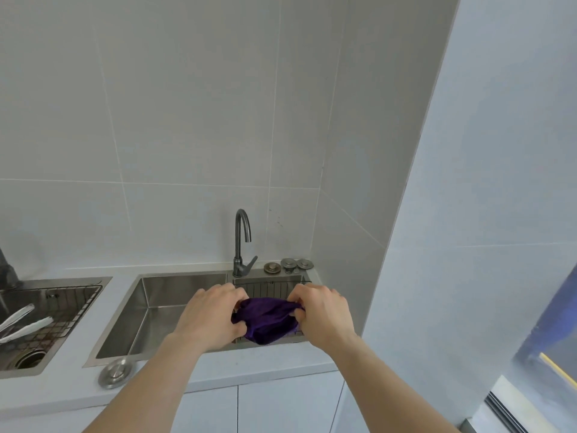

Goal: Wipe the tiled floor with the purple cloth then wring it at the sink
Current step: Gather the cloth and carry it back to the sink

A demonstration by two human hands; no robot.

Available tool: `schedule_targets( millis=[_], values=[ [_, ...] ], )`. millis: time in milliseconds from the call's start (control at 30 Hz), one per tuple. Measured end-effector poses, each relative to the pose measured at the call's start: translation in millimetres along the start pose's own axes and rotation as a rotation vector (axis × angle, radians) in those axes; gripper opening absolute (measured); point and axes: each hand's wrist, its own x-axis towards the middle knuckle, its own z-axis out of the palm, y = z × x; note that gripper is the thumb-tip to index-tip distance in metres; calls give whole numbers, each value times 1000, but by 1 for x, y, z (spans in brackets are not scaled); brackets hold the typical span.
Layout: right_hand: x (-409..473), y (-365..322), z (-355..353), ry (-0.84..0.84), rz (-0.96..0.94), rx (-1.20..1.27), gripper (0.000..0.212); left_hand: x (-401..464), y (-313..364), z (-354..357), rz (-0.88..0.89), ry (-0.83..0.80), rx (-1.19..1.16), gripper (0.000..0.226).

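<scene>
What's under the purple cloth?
Under the bunched purple cloth, held by both hands, sits a dark wire rack in the steel sink. The cloth hides the rack's middle.

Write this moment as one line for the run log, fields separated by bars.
phase: wringing | left hand: grips purple cloth | right hand: grips other end | place: over sink | faucet: no water visible

head view: worn on the head, facing forward and down, close above the sink (150, 307) and bench (78, 389).
</scene>
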Motion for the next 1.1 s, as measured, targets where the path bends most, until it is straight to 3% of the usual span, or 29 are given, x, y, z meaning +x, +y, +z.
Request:
schedule_targets(
  millis=[367, 700, 1100],
  values=[
    [142, 63, 88, -62, 1, 47, 17, 146, -51, 68, -69, -50, -17, 32],
    [294, 157, 221, -258, 68, 108, 21, 319, -111, 192, -142, -246, 7, 40],
    [347, 215, 364, -449, 114, 29, 31, 388, -147, 335, -230, -388, 10, 42]
  ],
)
